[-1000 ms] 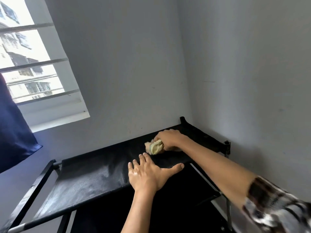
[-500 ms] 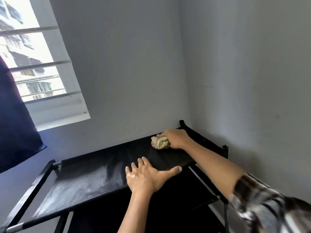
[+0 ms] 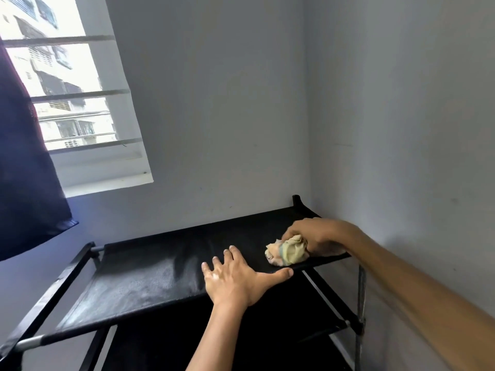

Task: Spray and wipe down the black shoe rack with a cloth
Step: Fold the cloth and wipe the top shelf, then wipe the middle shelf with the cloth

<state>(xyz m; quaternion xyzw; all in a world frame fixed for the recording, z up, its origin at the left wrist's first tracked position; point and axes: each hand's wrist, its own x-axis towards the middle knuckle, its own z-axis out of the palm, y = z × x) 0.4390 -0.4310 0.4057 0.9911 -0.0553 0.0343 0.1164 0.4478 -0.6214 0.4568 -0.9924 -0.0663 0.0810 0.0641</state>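
Observation:
The black shoe rack stands in a room corner, its fabric top shelf dusty and streaked at the left. My right hand is closed around a crumpled pale yellow cloth and presses it on the right end of the top shelf, near the front edge. My left hand lies flat with spread fingers on the front edge of that shelf, just left of the cloth, thumb pointing right. No spray bottle is in view.
Grey walls close in behind and to the right of the rack. A barred window sits at the upper left, with a dark blue curtain hanging beside it. A lower black shelf shows under the top one.
My right hand has carried the cloth from the shelf's middle to the back right, then forward to the right front edge. My left hand has stayed flat on the front edge.

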